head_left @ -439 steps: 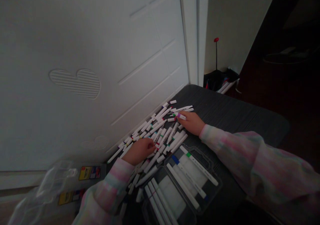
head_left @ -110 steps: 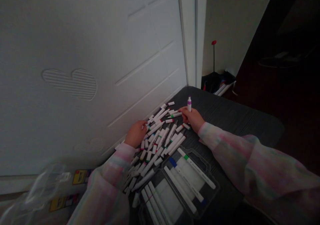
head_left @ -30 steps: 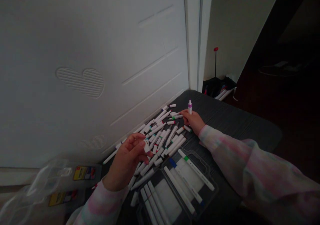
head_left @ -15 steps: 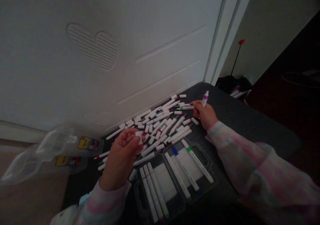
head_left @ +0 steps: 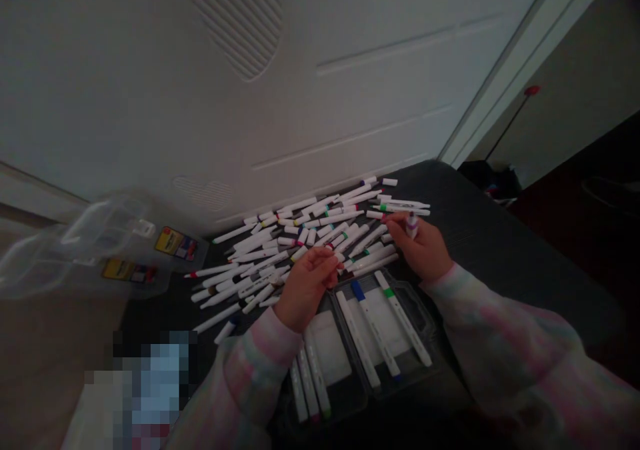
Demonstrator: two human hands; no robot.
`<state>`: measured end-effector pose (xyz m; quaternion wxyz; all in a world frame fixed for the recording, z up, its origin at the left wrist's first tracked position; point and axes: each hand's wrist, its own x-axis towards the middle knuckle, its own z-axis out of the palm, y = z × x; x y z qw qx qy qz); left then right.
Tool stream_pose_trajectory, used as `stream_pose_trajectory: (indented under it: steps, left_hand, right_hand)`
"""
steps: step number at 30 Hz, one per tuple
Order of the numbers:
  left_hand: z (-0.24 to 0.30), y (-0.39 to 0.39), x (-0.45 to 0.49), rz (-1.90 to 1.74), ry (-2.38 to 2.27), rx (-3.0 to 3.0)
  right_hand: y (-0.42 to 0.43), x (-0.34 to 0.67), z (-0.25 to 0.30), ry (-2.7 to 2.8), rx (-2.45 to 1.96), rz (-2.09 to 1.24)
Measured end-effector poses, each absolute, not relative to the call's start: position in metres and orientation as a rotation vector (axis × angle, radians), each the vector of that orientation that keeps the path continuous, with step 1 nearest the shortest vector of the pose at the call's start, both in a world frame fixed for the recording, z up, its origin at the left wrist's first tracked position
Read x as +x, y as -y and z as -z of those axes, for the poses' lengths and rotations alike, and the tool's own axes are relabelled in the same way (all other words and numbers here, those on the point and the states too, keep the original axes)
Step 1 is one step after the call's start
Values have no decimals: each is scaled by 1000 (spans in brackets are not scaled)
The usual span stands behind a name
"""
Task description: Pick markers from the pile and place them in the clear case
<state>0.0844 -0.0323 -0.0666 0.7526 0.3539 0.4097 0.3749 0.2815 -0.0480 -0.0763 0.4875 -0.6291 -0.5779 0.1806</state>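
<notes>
My right hand point(head_left: 424, 251) is closed around a white marker point(head_left: 411, 225) with a purple band, its end poking up above the fingers. Over the near edge of the pile, my left hand point(head_left: 311, 282) has its fingers pinched together. A bit of white marker cap point(head_left: 340, 257) shows at those fingertips; the rest is hidden. Loose white markers and caps with coloured bands lie heaped in a pile point(head_left: 260, 260) beyond both hands. Below them lies an open clear plastic case point(head_left: 345, 397) with several markers in its two halves, including a blue-capped marker point(head_left: 373, 330).
Two clear plastic cases point(head_left: 75, 267) with yellow labels stand at the left. Behind the dark table point(head_left: 480, 237) rises a white door point(head_left: 360, 90) with heart shapes. A black container point(head_left: 495, 177) with a red-tipped stick is on the floor at right.
My left hand has moved right, closer to my right hand. The marker in my right hand has tipped, so less of it shows. The camera view has shifted.
</notes>
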Motion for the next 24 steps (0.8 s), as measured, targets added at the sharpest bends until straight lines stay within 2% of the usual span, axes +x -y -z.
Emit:
stream_pose_trajectory:
  steps: [10, 24]
  left_hand:
    - [74, 30, 81, -813, -795, 767]
    - [69, 28, 78, -810, -706, 585]
  right_hand:
    - [57, 270, 74, 1836, -1558, -399]
    - [61, 263, 71, 2004, -1438, -335]
